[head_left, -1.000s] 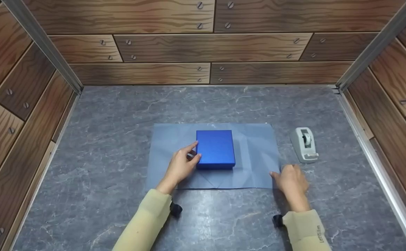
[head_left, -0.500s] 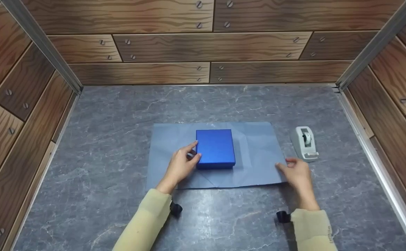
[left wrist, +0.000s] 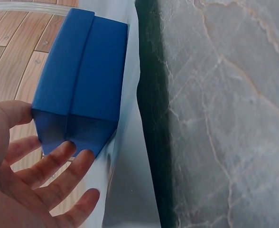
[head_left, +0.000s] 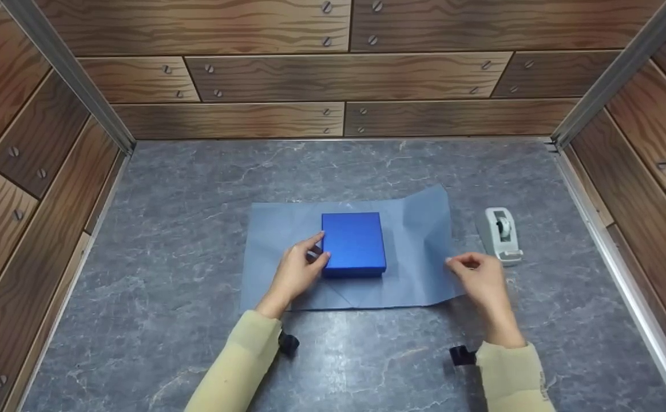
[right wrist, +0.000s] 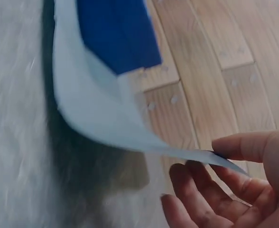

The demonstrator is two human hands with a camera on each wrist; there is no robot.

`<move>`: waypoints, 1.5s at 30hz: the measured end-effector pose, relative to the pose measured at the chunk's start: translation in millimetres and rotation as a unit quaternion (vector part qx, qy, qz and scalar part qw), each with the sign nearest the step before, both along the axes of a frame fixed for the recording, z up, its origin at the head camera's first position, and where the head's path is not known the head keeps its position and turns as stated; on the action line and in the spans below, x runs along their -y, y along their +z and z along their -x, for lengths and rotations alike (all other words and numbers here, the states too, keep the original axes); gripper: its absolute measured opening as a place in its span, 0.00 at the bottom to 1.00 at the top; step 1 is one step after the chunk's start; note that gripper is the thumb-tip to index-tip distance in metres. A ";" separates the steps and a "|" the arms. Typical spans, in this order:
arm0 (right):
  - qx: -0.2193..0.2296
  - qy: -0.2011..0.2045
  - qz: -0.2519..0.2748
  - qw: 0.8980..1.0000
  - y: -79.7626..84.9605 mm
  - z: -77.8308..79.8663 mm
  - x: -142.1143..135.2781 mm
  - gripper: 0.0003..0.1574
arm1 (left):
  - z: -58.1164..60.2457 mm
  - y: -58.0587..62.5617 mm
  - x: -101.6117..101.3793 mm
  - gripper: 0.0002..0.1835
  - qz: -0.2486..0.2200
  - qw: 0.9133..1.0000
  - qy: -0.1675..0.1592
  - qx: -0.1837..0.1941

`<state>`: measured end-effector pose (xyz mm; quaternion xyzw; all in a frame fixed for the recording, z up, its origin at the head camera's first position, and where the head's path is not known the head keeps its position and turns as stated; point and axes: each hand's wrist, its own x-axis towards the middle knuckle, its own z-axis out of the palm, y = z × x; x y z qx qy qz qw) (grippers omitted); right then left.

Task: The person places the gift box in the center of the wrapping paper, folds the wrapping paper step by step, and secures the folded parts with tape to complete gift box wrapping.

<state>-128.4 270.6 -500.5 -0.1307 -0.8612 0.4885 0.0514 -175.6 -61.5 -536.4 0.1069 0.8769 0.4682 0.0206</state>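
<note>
Blue-grey paper (head_left: 410,257), visibly creased, lies under a closed blue box (head_left: 353,240), which sits near the middle of the sheet with its lid upward. Change noted: the paper's right end, nearly flat half a second ago, now bends upward, its far corner raised off the tabletop (head_left: 195,229) and its edge drawn slightly toward the box. My right hand (head_left: 483,280) pinches that edge between thumb and forefinger; the remaining fingers are loosely bent beneath it. My left hand (head_left: 297,270) is unchanged, fingers spread and relaxed, thumb and fingertips against the box's left side. In my judgement the work is at the lifting of this end, with the box steadied and no fold yet made; the sheet appears thin and springy, so it could flop back if released. Surroundings: a pale tape dispenser (head_left: 502,236) stands just beyond my right knuckles; whether they touch it I cannot tell. It is the nearest obstruction should that hand swing outward. A black wrist mount (head_left: 289,344) shows at my left sleeve (head_left: 236,360), another at my right. Wood-patterned panels (head_left: 344,80) enclose the far side and both flanks, well apart from the paper.
</note>
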 end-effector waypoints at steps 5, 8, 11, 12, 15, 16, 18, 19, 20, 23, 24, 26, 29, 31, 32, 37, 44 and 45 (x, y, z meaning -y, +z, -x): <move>-0.029 0.050 0.037 0.998 18.7 -0.9 24.3 0.08 | 0.1 -0.1 0.0 0.26 0.000 1.000 0.001 0.004; -0.045 0.079 0.065 0.994 38.1 -4.5 42.1 0.07 | -0.1 -0.2 0.0 0.26 0.000 1.000 0.001 0.007; -0.052 0.096 0.088 0.990 54.9 -7.8 58.8 0.06 | -0.3 -0.5 -0.1 0.26 -0.006 1.000 0.000 0.011; -0.054 0.102 0.091 0.989 57.1 -8.0 62.8 0.06 | -0.4 -0.6 -0.1 0.26 -0.008 1.000 -0.001 0.012; -0.056 0.112 0.103 0.987 59.7 -7.0 73.5 0.05 | -0.6 -1.0 -0.4 0.26 -0.022 1.000 -0.005 0.016; -0.057 0.117 0.107 0.986 59.6 -6.4 76.9 0.05 | -0.6 -1.0 -0.6 0.26 -0.026 1.000 -0.006 0.016; -0.058 0.127 0.113 0.984 58.5 -5.0 83.5 0.05 | -0.5 -1.1 -0.8 0.26 -0.033 0.999 -0.008 0.017; -0.060 0.133 0.115 0.983 57.4 -4.4 86.7 0.05 | -0.5 -1.1 -1.0 0.26 -0.036 0.999 -0.009 0.018; -0.060 0.139 0.117 0.982 56.3 -3.6 90.0 0.05 | -0.4 -1.0 -1.2 0.26 -0.037 0.999 -0.010 0.017; -0.060 0.156 0.119 0.979 53.3 -1.7 98.7 0.06 | -0.2 -0.9 -1.8 0.26 -0.036 0.999 -0.009 0.013; -0.060 0.162 0.119 0.978 52.4 -1.0 101.2 0.05 | -0.1 -1.1 -1.8 0.26 -0.035 0.999 -0.009 0.012; -0.063 0.174 0.116 0.976 50.3 0.7 105.7 0.05 | 0.0 -1.0 -1.8 0.26 -0.035 0.999 -0.008 0.010; -0.062 0.186 0.118 0.973 39.1 6.6 108.7 0.05 | 0.1 -1.3 -1.2 0.25 -0.036 0.999 -0.006 0.006; -0.060 0.191 0.112 0.973 30.2 10.9 110.1 0.05 | 0.1 -1.0 -0.9 0.25 -0.040 0.999 -0.006 0.006; -0.060 0.193 0.106 0.974 26.0 12.8 110.5 0.05 | 0.0 -0.9 -0.9 0.25 -0.041 0.999 -0.007 0.006; -0.050 0.200 0.073 0.976 13.9 18.2 114.4 0.05 | 0.3 -1.4 -0.8 0.25 -0.047 0.999 -0.006 0.010; -0.049 0.227 0.031 0.972 6.6 19.4 117.2 0.04 | 0.0 -2.6 -0.9 0.23 -0.033 0.999 0.000 0.007; -0.048 0.234 0.028 0.971 5.9 19.3 117.6 0.05 | 0.0 -2.4 -0.8 0.22 -0.032 0.999 0.003 0.005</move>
